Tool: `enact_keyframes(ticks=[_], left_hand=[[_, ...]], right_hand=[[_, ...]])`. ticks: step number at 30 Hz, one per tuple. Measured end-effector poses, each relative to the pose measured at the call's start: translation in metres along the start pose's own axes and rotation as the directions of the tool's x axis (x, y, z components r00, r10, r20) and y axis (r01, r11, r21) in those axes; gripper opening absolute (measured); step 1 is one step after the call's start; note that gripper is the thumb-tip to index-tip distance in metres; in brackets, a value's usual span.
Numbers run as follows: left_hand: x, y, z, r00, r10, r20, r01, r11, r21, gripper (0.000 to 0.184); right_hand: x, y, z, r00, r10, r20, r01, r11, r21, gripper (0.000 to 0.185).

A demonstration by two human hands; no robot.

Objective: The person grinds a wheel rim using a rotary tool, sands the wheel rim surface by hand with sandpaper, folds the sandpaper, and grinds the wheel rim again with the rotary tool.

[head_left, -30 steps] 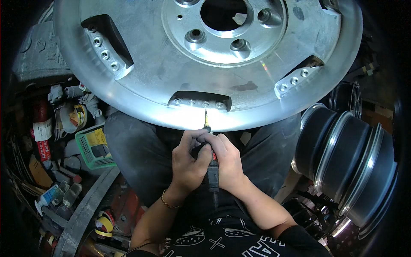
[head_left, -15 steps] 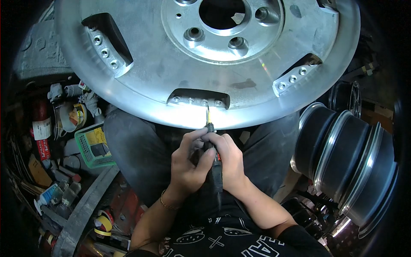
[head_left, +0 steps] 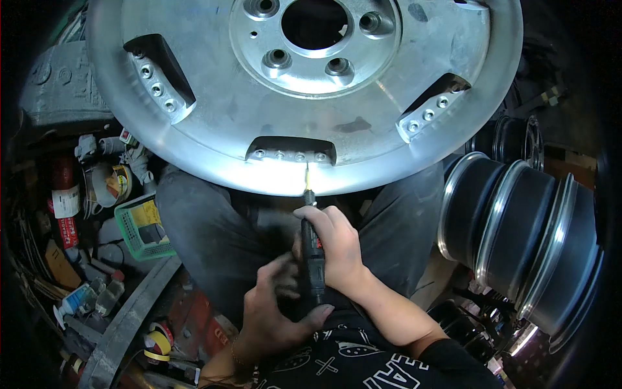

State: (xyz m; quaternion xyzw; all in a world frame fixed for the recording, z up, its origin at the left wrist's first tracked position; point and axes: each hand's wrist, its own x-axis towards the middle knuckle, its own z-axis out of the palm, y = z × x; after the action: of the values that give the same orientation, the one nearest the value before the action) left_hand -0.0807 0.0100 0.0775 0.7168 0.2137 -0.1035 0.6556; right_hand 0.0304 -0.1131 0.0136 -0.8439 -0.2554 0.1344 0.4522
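My right hand (head_left: 338,243) grips a black rotary tool (head_left: 315,259), thumb and index finger near its front end. The tool's thin bit (head_left: 307,178) points away from me, its tip close to the lip of the nearest slot (head_left: 291,146) in a bare metal wheel (head_left: 214,117). Small round holes line that slot. My left hand (head_left: 275,308) is beside the tool's rear end, thumb and fingers apart, the fingers partly blurred. Whether the thumb touches the tool, I cannot tell.
Several dark wheel rims with shiny lips (head_left: 512,227) stand at the right. On the left are a green basket (head_left: 129,233), a red canister (head_left: 67,207), a metal beam (head_left: 126,318) and a yellow tape roll (head_left: 157,342). My legs (head_left: 201,214) are beneath the wheel.
My left hand has left the front of the tool and moved down toward its rear end, opening. My right hand keeps its grip. The wheel appears shifted slightly left in view.
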Motion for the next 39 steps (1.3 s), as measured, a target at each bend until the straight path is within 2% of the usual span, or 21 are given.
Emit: enact_keyframes(ticks=[1, 2, 4, 8, 12, 14, 15, 17, 21, 23, 24, 25, 26, 27, 29, 30, 32, 33, 35, 36, 39], left_hand=[[-0.003, 0.004, 0.001, 0.994, -0.077, -0.072, 0.076, 0.997, -0.011, 0.066], [-0.005, 0.007, -0.001, 0.994, -0.076, -0.073, 0.076, 0.997, -0.010, 0.066], [-0.006, 0.013, -0.003, 0.991, 0.073, 0.115, -0.090, 0.985, 0.146, 0.035], [-0.005, 0.012, 0.012, 0.996, 0.089, 0.014, -0.090, 0.990, 0.112, 0.025], [-0.008, 0.009, 0.020, 0.999, 0.042, 0.035, -0.043, 0.998, 0.035, 0.025], [-0.009, 0.015, 0.020, 0.971, -0.165, 0.173, 0.199, 0.959, -0.201, 0.033], [-0.009, 0.015, 0.021, 0.971, -0.166, 0.171, 0.199, 0.960, -0.199, 0.033], [-0.008, 0.013, 0.023, 0.920, -0.257, 0.297, 0.372, 0.812, -0.450, 0.047], [-0.009, 0.010, 0.018, 0.857, -0.355, 0.373, 0.511, 0.677, -0.530, 0.048], [-0.007, 0.002, 0.009, 0.908, -0.270, 0.321, 0.400, 0.788, -0.469, 0.050], [-0.009, -0.005, 0.010, 0.932, -0.285, 0.223, 0.361, 0.774, -0.520, 0.050], [-0.006, -0.010, 0.008, 0.932, -0.285, 0.224, 0.362, 0.774, -0.520, 0.050], [0.002, -0.013, 0.003, 0.968, -0.244, 0.054, 0.239, 0.843, -0.482, 0.049], [0.011, -0.015, -0.002, 0.977, -0.181, -0.114, 0.118, 0.901, -0.418, 0.048], [0.035, -0.010, -0.018, 0.967, -0.131, -0.220, 0.086, 0.976, -0.202, 0.041], [0.050, -0.009, -0.020, 0.966, -0.130, -0.223, 0.084, 0.976, -0.202, 0.041], [0.078, -0.011, -0.020, 0.949, 0.041, -0.314, -0.008, 0.994, 0.106, 0.034], [0.086, -0.013, -0.019, 0.946, 0.044, -0.321, -0.011, 0.995, 0.104, 0.034], [0.099, -0.015, -0.015, 0.984, 0.008, -0.178, 0.007, 0.997, 0.082, 0.023], [0.102, -0.015, -0.012, 0.988, -0.084, -0.129, 0.094, 0.993, 0.076, 0.022], [0.107, -0.033, 0.003, 0.989, 0.006, -0.148, 0.003, 0.998, 0.065, 0.031]], right_hand=[[0.000, 0.001, 0.000, 1.000, -0.001, -0.001, 0.001, 1.000, -0.001, 0.044], [0.000, 0.003, 0.000, 1.000, -0.004, -0.005, 0.004, 1.000, -0.031, 0.045], [-0.001, 0.005, 0.002, 1.000, -0.011, 0.020, 0.013, 0.997, -0.080, 0.049], [0.000, 0.005, 0.004, 1.000, -0.022, 0.009, 0.022, 0.999, -0.033, 0.050], [0.001, 0.009, 0.005, 0.995, -0.065, -0.072, 0.063, 0.998, -0.025, 0.051], [0.002, 0.010, 0.005, 0.994, -0.075, -0.078, 0.075, 0.997, -0.002, 0.051], [0.003, 0.010, 0.006, 0.993, -0.068, -0.093, 0.069, 0.998, 0.008, 0.050], [0.004, 0.010, 0.006, 0.992, -0.061, -0.108, 0.063, 0.998, 0.017, 0.048], [0.002, 0.013, 0.007, 0.993, -0.068, -0.095, 0.069, 0.998, 0.013, 0.046], [0.002, 0.015, 0.007, 0.993, -0.073, -0.092, 0.074, 0.997, 0.004, 0.045], [0.002, 0.015, 0.006, 0.994, -0.066, -0.081, 0.069, 0.997, 0.028, 0.043], [0.002, 0.016, 0.006, 0.996, -0.061, -0.072, 0.064, 0.997, 0.051, 0.042], [0.002, 0.015, 0.005, 0.996, -0.059, -0.071, 0.062, 0.997, 0.051, 0.042], [0.003, 0.013, 0.005, 0.995, -0.061, -0.079, 0.064, 0.998, 0.029, 0.042], [0.003, 0.013, 0.006, 0.994, -0.066, -0.086, 0.067, 0.998, 0.010, 0.041], [0.001, 0.015, 0.006, 0.997, -0.052, -0.060, 0.053, 0.998, 0.017, 0.045], [-0.001, 0.016, 0.006, 0.999, -0.045, -0.031, 0.046, 0.999, 0.021, 0.049], [-0.001, 0.016, 0.006, 0.999, -0.040, -0.029, 0.041, 0.999, 0.025, 0.049], [-0.002, 0.014, 0.007, 0.999, -0.039, -0.028, 0.040, 0.999, 0.030, 0.048], [-0.003, 0.014, 0.008, 1.000, -0.013, -0.028, 0.014, 0.999, 0.029, 0.048], [-0.003, 0.014, 0.008, 1.000, 0.014, -0.026, -0.014, 1.000, 0.024, 0.046]])
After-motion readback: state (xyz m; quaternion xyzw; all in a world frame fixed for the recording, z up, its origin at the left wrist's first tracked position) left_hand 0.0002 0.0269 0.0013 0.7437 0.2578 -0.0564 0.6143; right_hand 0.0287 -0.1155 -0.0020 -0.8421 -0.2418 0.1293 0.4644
